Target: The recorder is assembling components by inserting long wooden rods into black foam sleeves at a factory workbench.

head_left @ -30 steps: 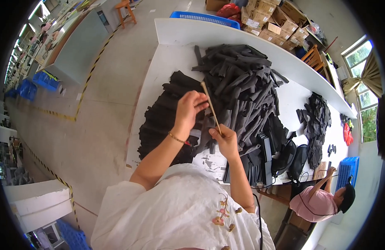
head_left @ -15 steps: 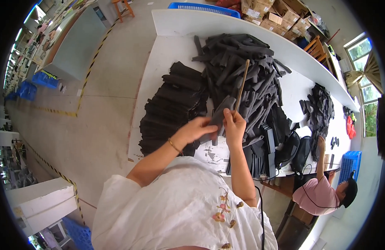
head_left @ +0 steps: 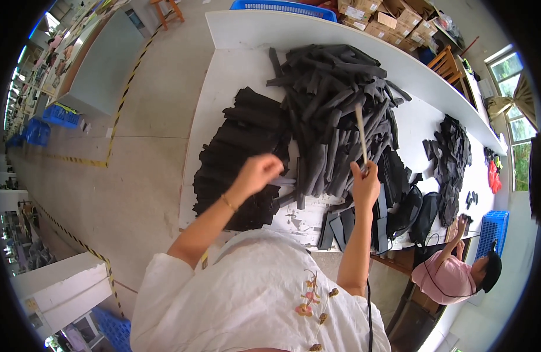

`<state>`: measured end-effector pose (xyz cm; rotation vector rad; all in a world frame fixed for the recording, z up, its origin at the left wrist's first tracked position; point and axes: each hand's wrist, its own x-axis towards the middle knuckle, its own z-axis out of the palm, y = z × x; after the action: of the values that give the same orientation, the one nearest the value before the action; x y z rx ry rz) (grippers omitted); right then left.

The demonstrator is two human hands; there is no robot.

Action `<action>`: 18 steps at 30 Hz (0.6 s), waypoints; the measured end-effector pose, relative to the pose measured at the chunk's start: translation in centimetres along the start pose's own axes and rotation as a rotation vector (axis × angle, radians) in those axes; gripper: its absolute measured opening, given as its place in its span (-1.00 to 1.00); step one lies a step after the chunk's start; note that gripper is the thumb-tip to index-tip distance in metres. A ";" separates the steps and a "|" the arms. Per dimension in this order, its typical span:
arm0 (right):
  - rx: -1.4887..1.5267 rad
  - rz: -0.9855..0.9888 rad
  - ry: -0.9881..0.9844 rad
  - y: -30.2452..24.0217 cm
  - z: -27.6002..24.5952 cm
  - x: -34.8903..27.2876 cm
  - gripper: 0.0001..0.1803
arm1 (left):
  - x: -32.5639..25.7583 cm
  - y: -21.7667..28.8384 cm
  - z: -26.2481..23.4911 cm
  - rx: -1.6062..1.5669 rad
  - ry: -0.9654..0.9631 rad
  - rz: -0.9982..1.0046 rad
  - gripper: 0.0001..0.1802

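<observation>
My right hand (head_left: 365, 186) grips the lower end of a thin wooden stick (head_left: 361, 126), which points up and away over a heap of dark grey fabric tubes (head_left: 335, 111). Smeared by motion, my left hand (head_left: 259, 175) is above a stack of black fabric pieces (head_left: 241, 141) on the left of the table. Its fingers look bent, but the blur hides whether anything is between them. A greyish strip (head_left: 284, 182) lies just beside that hand, at the stack's right edge.
Black bags (head_left: 416, 212) and flat dark panels (head_left: 339, 226) lie right of me on the white table (head_left: 223, 70). Farther right, a co-worker in pink (head_left: 446, 276) sits near another dark heap (head_left: 451, 158). A raised board (head_left: 341, 32) edges the table's far side.
My hands have parted: the left moved left over the black stack, the right moved right with the stick. The dark tube that was between them is no longer at the stick.
</observation>
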<state>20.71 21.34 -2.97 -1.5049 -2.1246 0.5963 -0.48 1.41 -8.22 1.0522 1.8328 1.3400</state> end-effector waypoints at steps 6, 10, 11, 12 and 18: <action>-0.006 -0.269 -0.202 3.5 2.8 -2.8 -0.84 | 11.2 -4.0 -6.0 0.698 0.243 0.473 -0.76; 0.104 -0.355 -0.213 1.9 5.3 -2.8 -0.87 | 13.4 -7.2 -7.7 0.801 -0.159 0.257 -0.85; 0.076 -0.383 -0.227 1.7 5.7 -2.4 -0.87 | 13.8 -7.9 -7.8 0.700 -0.123 0.240 -0.87; 0.049 -0.408 -0.244 1.4 6.1 -2.2 -0.86 | 14.1 -7.9 -8.0 0.703 -0.129 0.230 -0.87; 0.046 -0.500 -0.264 -0.8 7.9 0.4 -0.82 | 14.3 -6.4 -8.9 0.477 -0.077 0.217 -0.89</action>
<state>15.32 20.82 -8.76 -0.8477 -2.5399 0.6739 -16.35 8.82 -12.23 1.5627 2.0788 0.9745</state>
